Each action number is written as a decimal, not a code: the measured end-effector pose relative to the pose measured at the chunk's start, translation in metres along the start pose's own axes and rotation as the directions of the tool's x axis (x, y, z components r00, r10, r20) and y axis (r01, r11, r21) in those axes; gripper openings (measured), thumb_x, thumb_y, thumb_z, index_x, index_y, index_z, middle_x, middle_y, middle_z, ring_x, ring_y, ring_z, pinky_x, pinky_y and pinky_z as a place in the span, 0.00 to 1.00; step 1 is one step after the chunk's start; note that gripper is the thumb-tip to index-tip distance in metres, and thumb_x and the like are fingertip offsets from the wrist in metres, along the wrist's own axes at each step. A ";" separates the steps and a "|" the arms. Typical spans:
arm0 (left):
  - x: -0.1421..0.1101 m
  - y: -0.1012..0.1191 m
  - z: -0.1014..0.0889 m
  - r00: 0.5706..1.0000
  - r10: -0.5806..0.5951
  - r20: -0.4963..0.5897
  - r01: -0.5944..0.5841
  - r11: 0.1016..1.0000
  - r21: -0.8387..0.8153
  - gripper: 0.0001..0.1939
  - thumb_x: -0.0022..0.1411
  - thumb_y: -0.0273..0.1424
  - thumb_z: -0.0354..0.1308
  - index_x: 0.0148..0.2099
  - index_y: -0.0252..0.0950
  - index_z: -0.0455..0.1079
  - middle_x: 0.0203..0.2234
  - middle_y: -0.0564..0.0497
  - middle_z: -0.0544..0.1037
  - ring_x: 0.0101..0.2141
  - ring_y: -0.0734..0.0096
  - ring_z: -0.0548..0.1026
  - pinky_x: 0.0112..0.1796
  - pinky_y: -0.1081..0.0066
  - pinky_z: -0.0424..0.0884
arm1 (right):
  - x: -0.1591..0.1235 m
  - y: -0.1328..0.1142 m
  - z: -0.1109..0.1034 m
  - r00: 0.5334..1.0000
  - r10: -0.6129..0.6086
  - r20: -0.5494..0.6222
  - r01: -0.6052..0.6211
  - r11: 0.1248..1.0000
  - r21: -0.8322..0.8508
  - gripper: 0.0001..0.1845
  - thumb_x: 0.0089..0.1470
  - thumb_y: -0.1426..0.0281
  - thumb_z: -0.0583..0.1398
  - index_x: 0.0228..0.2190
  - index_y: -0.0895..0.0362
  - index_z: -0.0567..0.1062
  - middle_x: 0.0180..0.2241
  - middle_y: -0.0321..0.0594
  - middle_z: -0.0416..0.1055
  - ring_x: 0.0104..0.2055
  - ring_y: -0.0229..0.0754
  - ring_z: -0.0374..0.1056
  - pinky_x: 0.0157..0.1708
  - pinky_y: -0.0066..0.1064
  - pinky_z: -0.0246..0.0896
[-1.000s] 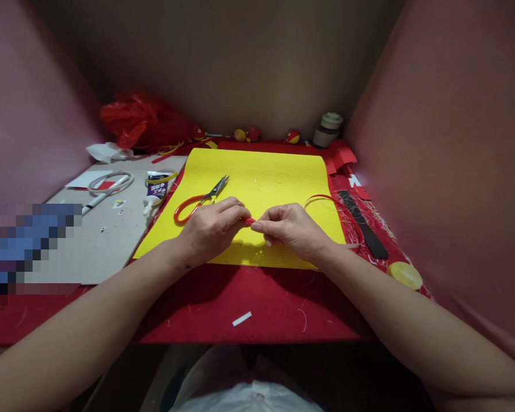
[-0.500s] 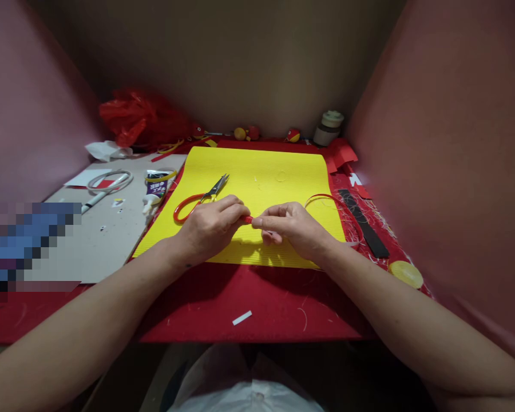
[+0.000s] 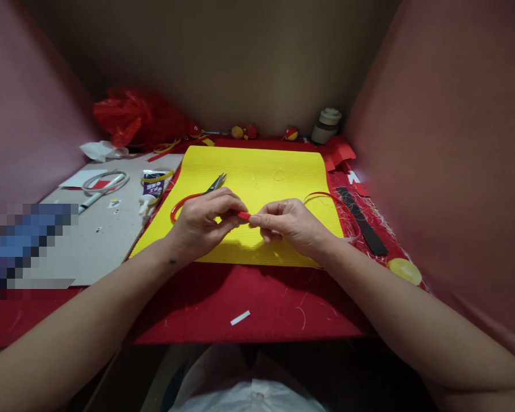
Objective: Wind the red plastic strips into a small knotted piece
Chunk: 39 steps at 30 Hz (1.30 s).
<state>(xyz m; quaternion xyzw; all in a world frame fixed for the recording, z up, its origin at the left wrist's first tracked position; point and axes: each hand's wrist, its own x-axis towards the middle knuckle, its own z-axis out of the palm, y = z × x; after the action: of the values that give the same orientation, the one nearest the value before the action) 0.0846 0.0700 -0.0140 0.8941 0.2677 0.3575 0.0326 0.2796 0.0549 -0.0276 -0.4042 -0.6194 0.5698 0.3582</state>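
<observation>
Above the yellow corrugated sheet (image 3: 257,166), my left hand (image 3: 208,220) and my right hand (image 3: 287,222) both pinch a small red strip (image 3: 244,216) between thumb and fingers. Parts of the strip are hidden by the fingertips. Scissors (image 3: 217,183) with red handles lie on the sheet just beyond my left hand, which partly covers them. To the right of my right hand, a long red strip (image 3: 321,194) curves in a loop over the sheet's edge.
A grey board (image 3: 111,240) at left holds a glue tube (image 3: 152,186) and a coiled ring (image 3: 106,182). A red plastic bag (image 3: 133,117), small red-and-yellow balls (image 3: 290,134) and a jar (image 3: 327,126) line the back. A black strip (image 3: 363,223) and yellow disc (image 3: 404,271) lie right.
My left hand has turned and its fingers have lifted a little, so more of the red strip shows between the hands. My right hand stays nearly in place, and the view shifts slightly.
</observation>
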 end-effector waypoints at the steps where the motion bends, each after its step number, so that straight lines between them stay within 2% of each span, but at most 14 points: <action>1: 0.000 0.000 -0.001 1.000 0.001 0.002 -0.001 1.000 -0.003 0.03 0.61 0.25 0.55 0.34 0.34 0.69 0.28 0.50 0.75 0.28 0.76 0.73 0.29 0.76 0.69 | 0.000 0.000 0.000 1.000 0.002 0.001 -0.002 1.000 0.010 0.17 0.47 0.57 0.63 0.23 0.60 0.74 0.16 0.33 0.67 0.19 0.30 0.55 0.22 0.27 0.47; 6: -0.002 0.000 0.001 0.999 0.049 -0.024 -0.046 0.994 0.097 0.05 0.62 0.26 0.53 0.34 0.34 0.69 0.30 0.48 0.76 0.29 0.75 0.74 0.29 0.75 0.69 | -0.001 -0.004 0.001 0.999 -0.020 -0.027 0.019 0.999 -0.045 0.16 0.47 0.59 0.63 0.22 0.61 0.74 0.16 0.32 0.66 0.19 0.30 0.55 0.23 0.27 0.47; 12: -0.003 -0.001 0.001 0.999 -0.031 0.030 0.031 0.999 -0.013 0.03 0.62 0.26 0.54 0.35 0.34 0.69 0.25 0.53 0.75 0.23 0.79 0.72 0.26 0.78 0.67 | 0.000 -0.002 0.001 0.999 -0.016 -0.044 0.015 0.999 -0.036 0.17 0.46 0.59 0.63 0.21 0.61 0.74 0.15 0.31 0.64 0.18 0.29 0.54 0.22 0.27 0.46; 17: -0.006 -0.006 0.008 0.995 0.101 0.010 -0.101 0.975 0.200 0.05 0.63 0.26 0.53 0.34 0.33 0.69 0.27 0.50 0.77 0.26 0.76 0.74 0.27 0.76 0.69 | 0.001 -0.003 0.003 0.997 0.072 -0.039 -0.073 0.997 -0.032 0.15 0.44 0.61 0.64 0.20 0.60 0.73 0.15 0.33 0.66 0.18 0.30 0.55 0.21 0.27 0.47; 20: -0.009 -0.010 0.013 0.986 0.165 0.032 -0.166 0.927 0.337 0.05 0.63 0.25 0.52 0.34 0.32 0.69 0.28 0.49 0.78 0.26 0.74 0.75 0.25 0.76 0.68 | 0.001 -0.003 0.005 0.990 0.116 -0.076 -0.122 0.988 -0.089 0.13 0.45 0.64 0.63 0.18 0.59 0.72 0.14 0.35 0.67 0.17 0.31 0.53 0.20 0.28 0.46; 23: -0.011 -0.010 0.014 0.980 0.180 0.089 -0.201 0.885 0.420 0.07 0.62 0.22 0.50 0.35 0.32 0.69 0.30 0.47 0.78 0.27 0.73 0.75 0.25 0.75 0.68 | 0.001 -0.003 0.007 0.990 0.111 -0.088 -0.120 0.987 -0.108 0.10 0.46 0.67 0.60 0.18 0.60 0.72 0.15 0.37 0.68 0.17 0.32 0.54 0.19 0.28 0.46; 26: -0.010 -0.003 0.012 0.970 0.198 0.144 -0.243 0.847 0.473 0.10 0.62 0.21 0.47 0.35 0.31 0.69 0.29 0.45 0.77 0.26 0.70 0.75 0.22 0.73 0.66 | 0.000 -0.005 0.010 0.989 0.114 -0.095 -0.126 0.984 -0.130 0.11 0.44 0.66 0.61 0.17 0.60 0.72 0.15 0.37 0.68 0.18 0.32 0.55 0.21 0.28 0.47; 30: -0.007 0.009 0.009 0.957 0.230 0.176 -0.288 0.808 0.514 0.12 0.62 0.20 0.45 0.36 0.29 0.70 0.29 0.43 0.76 0.26 0.67 0.74 0.20 0.71 0.65 | 0.000 -0.006 0.014 0.973 0.122 -0.195 -0.166 0.959 -0.230 0.16 0.42 0.60 0.64 0.16 0.59 0.71 0.14 0.35 0.66 0.19 0.32 0.56 0.22 0.28 0.48; 35: -0.006 0.017 0.005 0.948 0.239 0.209 -0.316 0.774 0.549 0.13 0.64 0.21 0.43 0.36 0.30 0.69 0.27 0.45 0.75 0.24 0.69 0.72 0.20 0.70 0.62 | 0.000 -0.001 0.015 0.980 0.017 -0.198 -0.059 0.976 -0.210 0.18 0.45 0.58 0.63 0.18 0.60 0.71 0.13 0.34 0.65 0.18 0.31 0.57 0.22 0.27 0.49; 39: -0.007 0.015 0.004 0.950 0.240 0.198 -0.311 0.758 0.574 0.13 0.64 0.23 0.44 0.35 0.32 0.69 0.26 0.47 0.75 0.22 0.70 0.70 0.19 0.70 0.59 | -0.001 -0.001 0.015 0.979 0.005 -0.205 -0.051 0.974 -0.220 0.17 0.45 0.58 0.63 0.18 0.60 0.72 0.14 0.33 0.65 0.18 0.31 0.56 0.22 0.27 0.49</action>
<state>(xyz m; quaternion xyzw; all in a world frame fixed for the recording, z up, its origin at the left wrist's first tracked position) 0.0902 0.0544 -0.0174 0.9065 0.2298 0.2046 -0.2891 0.2664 0.0481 -0.0281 -0.5068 -0.6339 0.4572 0.3637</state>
